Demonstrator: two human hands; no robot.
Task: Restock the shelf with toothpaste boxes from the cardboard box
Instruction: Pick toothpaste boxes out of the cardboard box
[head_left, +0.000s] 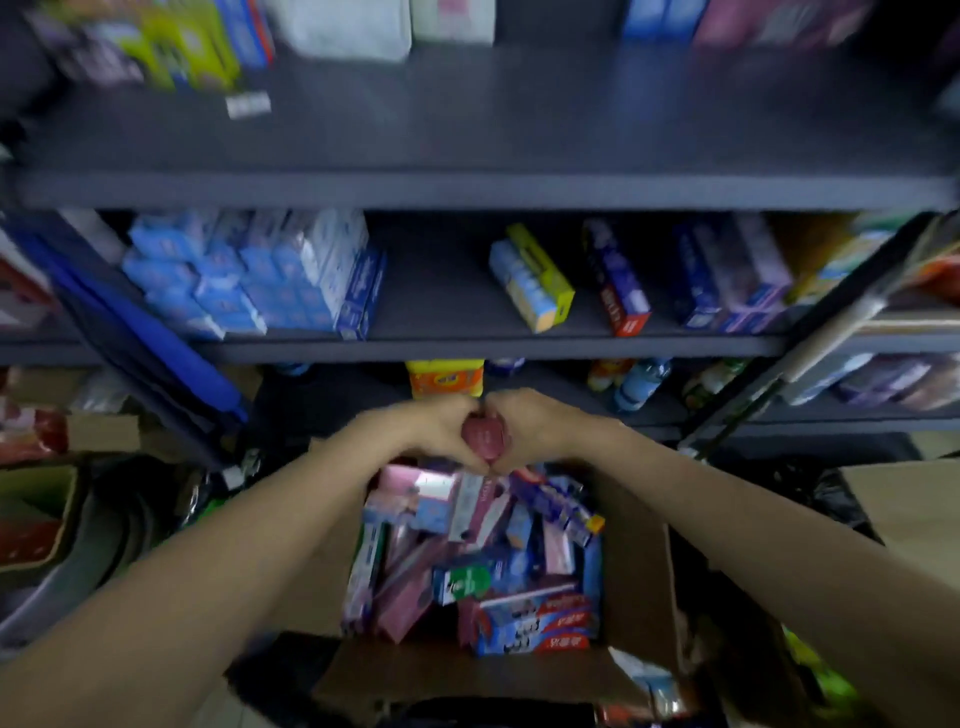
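An open cardboard box (641, 577) stands below me, filled with several jumbled toothpaste boxes (483, 561) in pink, blue and red. Above its far edge my left hand (431, 434) and my right hand (530, 431) meet and together grip a small pink toothpaste box (483, 436), seen end-on between the curled fingers. Beyond the hands runs the dark shelf (467, 348), with a bare stretch in its middle between stacked blue boxes (249, 275) on the left and a yellow-blue box (535, 280) on the right.
Further right on that shelf lie a dark blue-red box (618, 280) and purple boxes (737, 280). An upper shelf (467, 189) holds blurred packages. Bottles and an orange pack (445, 376) sit on the lowest level. Cartons and clutter crowd the floor on both sides.
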